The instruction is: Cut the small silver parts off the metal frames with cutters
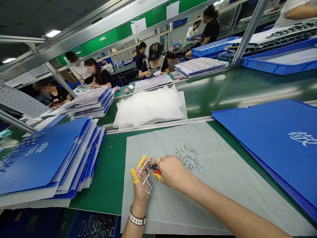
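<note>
My left hand point(140, 185), with yellow finger cots on its fingertips, holds a branched metal casting runner point(146, 177) with small parts still on it. My right hand point(172, 173) grips small red-handled side cutters point(154, 168), and their jaws are at the runner. Just right of my hands, a loose heap of small silver metal parts point(188, 158) lies on a ribbed grey plastic sheet point(223, 178). A beaded bracelet point(137, 216) circles my left wrist.
A stack of blue folders point(42, 162) lies left on the green bench point(106, 178), and a blue board point(277, 148) lies right. White plastic film point(148, 107) lies ahead. A bin of metal pieces point(96, 224) sits below the bench edge. Co-workers sit at benches beyond.
</note>
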